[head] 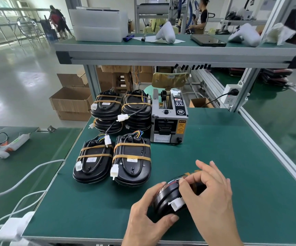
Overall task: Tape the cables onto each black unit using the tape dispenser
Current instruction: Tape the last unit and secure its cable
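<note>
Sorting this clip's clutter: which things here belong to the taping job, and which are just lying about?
Job: hands, left and right; held black unit; tape dispenser; taped units.
Lying about: glue gun; tablet; foam sheets; cardboard boxes.

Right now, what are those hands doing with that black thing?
A person is holding a black unit over the green table. The left hand grips its near end, and the right hand presses tape and cable onto it. Finished taped units lie and stack beside the tape dispenser.
</note>
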`<state>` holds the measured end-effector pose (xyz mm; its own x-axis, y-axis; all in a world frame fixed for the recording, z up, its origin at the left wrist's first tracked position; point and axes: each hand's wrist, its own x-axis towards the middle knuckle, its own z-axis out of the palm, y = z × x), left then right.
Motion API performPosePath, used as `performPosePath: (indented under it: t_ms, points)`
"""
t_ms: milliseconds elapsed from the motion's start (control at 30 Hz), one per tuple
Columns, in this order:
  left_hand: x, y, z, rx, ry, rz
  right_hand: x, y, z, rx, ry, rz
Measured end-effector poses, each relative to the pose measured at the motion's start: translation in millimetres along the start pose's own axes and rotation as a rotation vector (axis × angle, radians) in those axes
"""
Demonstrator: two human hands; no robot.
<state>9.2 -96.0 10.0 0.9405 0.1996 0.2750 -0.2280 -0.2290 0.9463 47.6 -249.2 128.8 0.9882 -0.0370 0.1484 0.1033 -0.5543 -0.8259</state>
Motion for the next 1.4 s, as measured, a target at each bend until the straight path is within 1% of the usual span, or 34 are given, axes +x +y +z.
performPosePath:
  t_ms: [300,500,1000,1200,1267,1333,1400]
  points:
    - [0,4,0,0.008,-0.003,0.009,1,6,5,0.051,0.071,0.007]
    - [0,3,-1,0.008,-0.004,0.006,0,9,11,-0.025,0.079,-0.015]
    - [1,7,-1,-0.020,-0.008,0.010,9,11,12,-0.115,0.089,-0.030]
    - [2,8,-2,-0.031,0.002,0.011,35,3,-4,-0.239,-0.036,-0.027]
    - [2,8,-2,-0.008,0.001,0.020,58,-7,-11,-0.171,-0.058,-0.065]
    - [2,10,-1,-0.013,0.006,0.023,86,-19,-12,-0.074,-0.116,-0.080]
    - [2,11,-1,-0.033,0.008,0.013,118,-30,-1,0.017,-0.216,-0.010]
